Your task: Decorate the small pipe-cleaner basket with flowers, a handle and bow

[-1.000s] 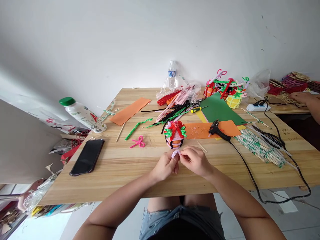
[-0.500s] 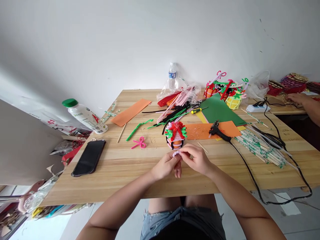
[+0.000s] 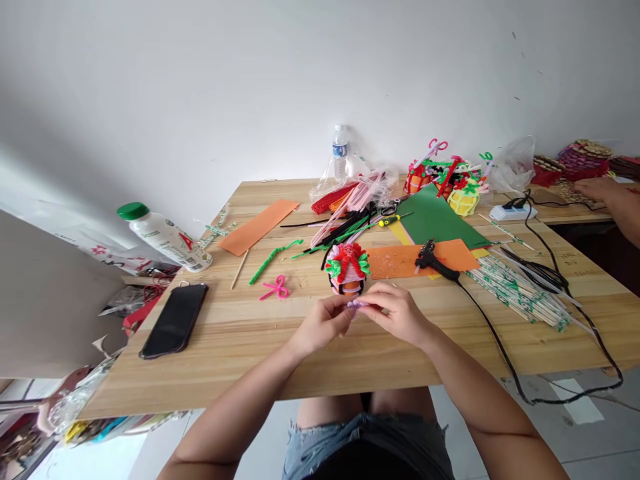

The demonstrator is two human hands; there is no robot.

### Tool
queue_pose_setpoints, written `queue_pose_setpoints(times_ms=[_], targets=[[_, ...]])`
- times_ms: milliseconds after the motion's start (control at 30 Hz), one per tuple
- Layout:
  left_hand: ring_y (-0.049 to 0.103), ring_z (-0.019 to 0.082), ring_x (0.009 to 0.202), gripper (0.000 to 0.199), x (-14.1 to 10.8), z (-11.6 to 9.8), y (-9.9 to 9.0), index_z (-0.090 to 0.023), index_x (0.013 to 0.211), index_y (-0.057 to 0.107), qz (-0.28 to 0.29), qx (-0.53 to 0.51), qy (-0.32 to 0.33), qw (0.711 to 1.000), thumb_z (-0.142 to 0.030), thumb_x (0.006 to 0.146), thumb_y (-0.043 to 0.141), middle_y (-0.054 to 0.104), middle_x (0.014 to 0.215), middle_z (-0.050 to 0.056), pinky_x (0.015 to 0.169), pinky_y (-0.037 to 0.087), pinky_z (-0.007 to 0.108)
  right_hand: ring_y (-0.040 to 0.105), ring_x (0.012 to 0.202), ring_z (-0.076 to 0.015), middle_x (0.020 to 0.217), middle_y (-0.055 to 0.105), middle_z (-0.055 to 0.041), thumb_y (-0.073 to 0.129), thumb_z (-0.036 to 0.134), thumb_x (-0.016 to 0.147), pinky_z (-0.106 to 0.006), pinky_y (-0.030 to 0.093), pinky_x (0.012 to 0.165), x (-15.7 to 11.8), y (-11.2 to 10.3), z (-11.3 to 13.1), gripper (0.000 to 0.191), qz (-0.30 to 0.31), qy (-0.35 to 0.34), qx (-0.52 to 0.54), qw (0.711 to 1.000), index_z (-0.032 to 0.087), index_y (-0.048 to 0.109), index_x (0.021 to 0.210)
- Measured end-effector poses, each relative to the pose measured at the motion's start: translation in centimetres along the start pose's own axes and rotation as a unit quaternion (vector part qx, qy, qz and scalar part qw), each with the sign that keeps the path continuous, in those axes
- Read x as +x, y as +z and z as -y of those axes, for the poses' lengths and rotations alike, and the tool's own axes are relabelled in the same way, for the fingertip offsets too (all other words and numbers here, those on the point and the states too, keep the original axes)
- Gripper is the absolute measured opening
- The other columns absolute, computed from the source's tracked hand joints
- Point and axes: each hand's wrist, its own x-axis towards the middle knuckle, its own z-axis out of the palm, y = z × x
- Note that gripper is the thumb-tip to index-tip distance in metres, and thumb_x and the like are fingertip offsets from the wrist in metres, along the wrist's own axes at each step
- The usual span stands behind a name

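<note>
both grips are nearly closed. the left hand [image 3: 320,325] and the right hand [image 3: 400,315] meet over the front of the pale wooden worktop [image 3: 225,360], thumbs and fingertips pinched on a short, curled piece of lilac fuzzy wire [image 3: 355,304] — the fingers cover much of it, so its full shape can't be told. with so little of it to hold, it could slip or spring out of its curl if one pinch slackens, and pulling unevenly could kink it.

just beyond the fingertips stands a round orange ornament with red, pink and green fuzzy petals [image 3: 349,270]. it is close enough that a knuckle could tip it or bend the petals.

farther to the left are a pink looped wire bow [image 3: 281,287], a green coiled wire stem [image 3: 265,263] and a black phone [image 3: 174,319]. to the right, a black glue gun [image 3: 433,260] lies on an orange paper strip [image 3: 393,261]; if it is hot, its nozzle could scorch the paper or burn a stray finger. its black cord [image 3: 487,317] loops past the front edge near the right forearm [image 3: 475,387] — an arm catching it could drag the gun across.
</note>
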Motion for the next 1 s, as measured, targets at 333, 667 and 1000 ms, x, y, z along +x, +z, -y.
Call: queue_pose_setpoints(times_ms=[333,667,1000], targets=[[0.05,0.005,0.049,0.045,0.4,0.6,0.6,-0.013,0.101,0.06,-0.012,-0.056,0.011,0.998,-0.046,0.072,0.073,0.061,0.072,-0.001,0.045,0.041,0.018,0.066,0.073,-0.0151,0.088,0.068,-0.0077,0.059,0.024,0.09,-0.025,0.056,0.058,0.0,0.9,0.2,0.015,-0.023,0.088,0.081,0.993,0.02,0.074,0.093],[0.064,0.014,0.048,0.05,0.4,0.7,1.5,-0.018,0.095,0.042,-0.102,-0.142,0.007,0.985,-0.062,0.078,0.062,0.063,0.069,-0.001,0.036,0.045,0.019,0.062,0.071,-0.0144,0.088,0.061,-0.0034,0.074,0.033,0.075,-0.024,0.054,0.053,-0.3,2.3,1.1,0.027,-0.065,0.256,0.157,0.952,0.02,0.059,0.094],[0.062,0.013,0.05,0.045,0.1,0.3,1.4,-0.015,0.084,0.051,-0.135,-0.136,0.033,0.981,-0.058,0.078,0.065,0.061,0.061,-0.001,0.04,0.048,0.021,0.063,0.066,-0.0133,0.085,0.067,-0.0051,0.066,0.034,0.082,-0.025,0.053,0.056,-0.3,3.1,1.0,0.016,-0.056,0.282,0.195,0.938,0.018,0.064,0.086]])
